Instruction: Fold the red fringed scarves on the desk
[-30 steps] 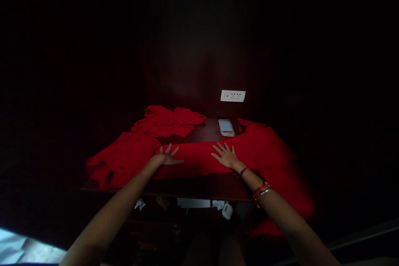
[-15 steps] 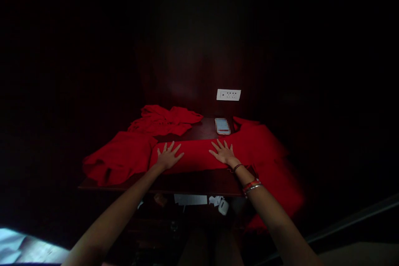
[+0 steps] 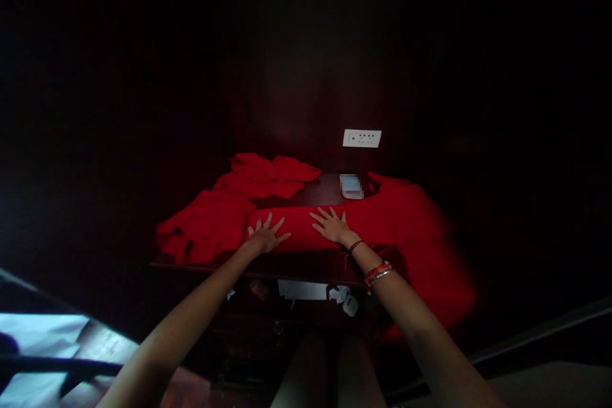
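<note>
A long red cloth point(image 3: 377, 223) lies across a dark wooden table point(image 3: 296, 266) and hangs off its right side. My left hand point(image 3: 268, 237) rests flat on the cloth's folded left end, fingers spread. My right hand point(image 3: 331, 225) also lies flat on the cloth a little to the right, fingers spread, with bangles on the wrist. A second red cloth point(image 3: 205, 227) is bunched beside my left hand.
A crumpled red cloth point(image 3: 268, 176) sits at the back of the table. A phone point(image 3: 351, 185) lies near the back edge under a white wall socket plate point(image 3: 362, 138). Papers and small items point(image 3: 315, 291) show on a shelf below. The room is very dark.
Both hands stay flat on the red cloth; the right hand has slid left toward the left hand. The view has shifted so the table sits further right.
</note>
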### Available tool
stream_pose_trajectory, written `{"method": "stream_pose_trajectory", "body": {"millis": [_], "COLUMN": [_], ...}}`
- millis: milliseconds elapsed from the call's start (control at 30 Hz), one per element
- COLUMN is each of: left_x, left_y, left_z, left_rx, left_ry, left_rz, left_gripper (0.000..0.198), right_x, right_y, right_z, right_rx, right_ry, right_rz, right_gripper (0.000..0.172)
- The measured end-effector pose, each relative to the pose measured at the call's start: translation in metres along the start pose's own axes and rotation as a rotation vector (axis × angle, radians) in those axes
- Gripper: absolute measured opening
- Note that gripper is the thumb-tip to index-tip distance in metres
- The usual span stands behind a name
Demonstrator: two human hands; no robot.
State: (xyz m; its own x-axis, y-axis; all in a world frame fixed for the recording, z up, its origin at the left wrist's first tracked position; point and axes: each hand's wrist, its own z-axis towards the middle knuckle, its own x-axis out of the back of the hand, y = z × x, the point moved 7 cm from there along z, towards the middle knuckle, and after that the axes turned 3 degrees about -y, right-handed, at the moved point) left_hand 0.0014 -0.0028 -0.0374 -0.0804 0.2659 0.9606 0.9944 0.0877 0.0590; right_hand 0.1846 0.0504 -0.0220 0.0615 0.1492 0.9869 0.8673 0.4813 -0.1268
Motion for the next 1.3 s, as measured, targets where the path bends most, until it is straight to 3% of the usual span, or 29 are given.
{"method": "stream_pose_trajectory", "body": {"millis": [133,267,400,500,667,800,1000,1133,1200,1300], "left_x": [-0.006,-0.004,0.014,0.019,0.003,-0.001,-0.002,0.001,0.008,0.027], "left_y": [-0.007,-0.004,-0.005,-0.021,-0.047,-0.053,-0.057,-0.054,-0.051,-0.050], "left_z": [-0.010,-0.020,-0.025,-0.030,-0.027,-0.024,-0.017,-0.015,-0.017,-0.018], "left_rx": [-0.030,-0.017,0.032,0.116,0.216,0.271,0.285,0.291,0.293,0.225], "left_ry": [0.004,0.084,0.356,0.506,0.364,0.308,0.295,0.263,0.304,0.474], "left_rz": [0.010,0.013,0.075,0.120,0.069,0.028,-0.009,-0.003,0.031,0.112], "left_gripper": [0.058,0.061,0.060,0.061,0.067,0.069,0.071,0.072,0.067,0.055], "right_x": [-0.011,0.001,0.037,0.035,0.018,0.007,0.005,0.008,0.011,0.010], "right_y": [0.010,0.005,-0.044,-0.083,-0.125,-0.145,-0.140,-0.141,-0.147,-0.156], "right_z": [0.004,0.014,0.040,0.064,0.104,0.121,0.131,0.130,0.128,0.124], "right_rx": [-0.127,-0.170,0.087,0.252,0.274,0.261,0.145,0.117,0.142,0.248], "right_ry": [-0.080,-0.226,0.041,0.062,0.060,0.014,0.001,0.068,0.123,0.171], "right_rz": [0.025,-0.017,-0.020,0.027,0.079,0.109,0.089,0.055,0.044,0.044], "right_gripper": [0.056,0.059,0.037,0.035,0.031,0.023,0.024,0.026,0.029,0.037]}}
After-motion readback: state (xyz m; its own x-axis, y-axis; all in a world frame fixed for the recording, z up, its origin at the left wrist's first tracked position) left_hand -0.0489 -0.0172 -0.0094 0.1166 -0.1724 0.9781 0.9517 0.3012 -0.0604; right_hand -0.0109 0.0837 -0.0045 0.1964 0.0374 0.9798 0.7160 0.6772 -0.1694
